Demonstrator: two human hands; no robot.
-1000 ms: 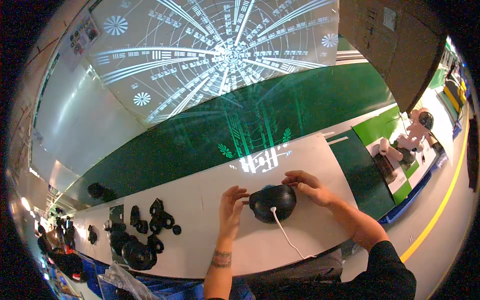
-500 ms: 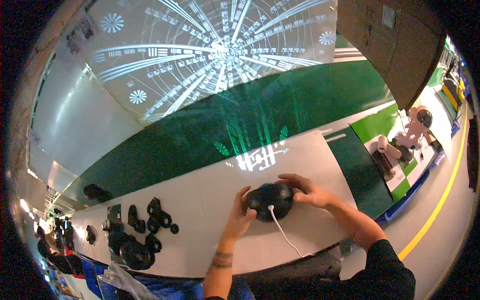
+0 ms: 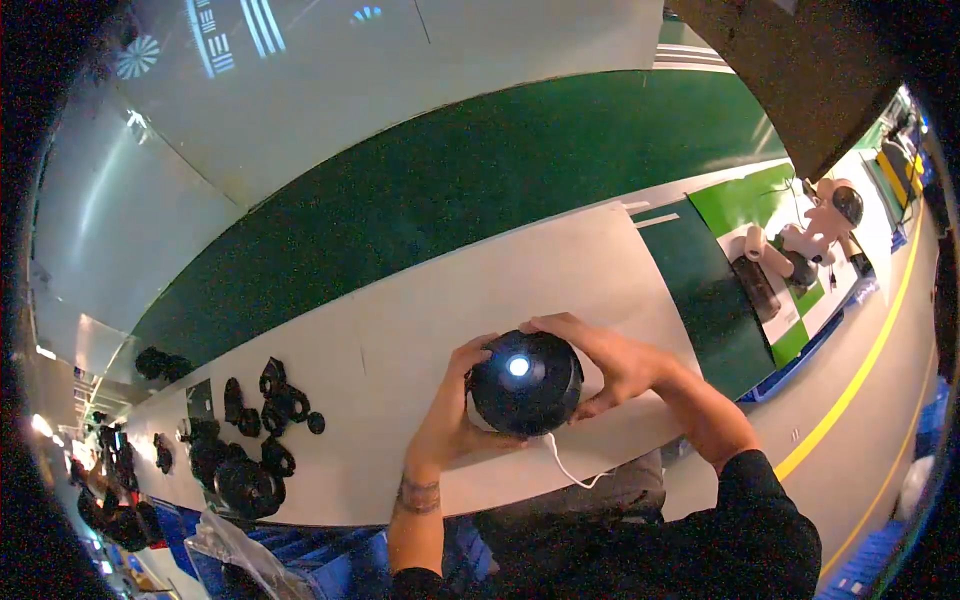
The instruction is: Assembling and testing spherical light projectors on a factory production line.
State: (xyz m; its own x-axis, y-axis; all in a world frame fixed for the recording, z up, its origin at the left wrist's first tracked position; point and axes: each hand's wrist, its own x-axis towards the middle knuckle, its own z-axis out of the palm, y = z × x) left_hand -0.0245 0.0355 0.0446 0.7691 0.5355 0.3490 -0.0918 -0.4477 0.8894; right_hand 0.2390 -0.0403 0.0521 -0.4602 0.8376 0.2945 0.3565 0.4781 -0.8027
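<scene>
Between my hands is a round black projector [image 3: 528, 395], its bright lens facing up. A white cable [image 3: 558, 465] runs from its near edge down across the table. My left hand [image 3: 452, 412] grips the left side, with fingers curled at the top and the thumb along the lower edge. On the other side, my right hand [image 3: 618, 368] wraps the right edge, fingers over the far rim and thumb near the lower right. The undersides of both hands' grip are hidden.
Several black round parts [image 3: 248, 485] lie on the white tabletop [image 3: 400, 330] at left. Green strips and a white wall board [image 3: 420, 60] stand beyond. At right, pale and black devices [image 3: 800, 240] sit on a green and white surface. A cardboard panel [image 3: 790, 70] hangs upper right.
The projector has been tilted so its lit lens now faces up toward me. Its large pattern has mostly left the wall board, remaining only at upper left. Both hands shifted their hold around it.
</scene>
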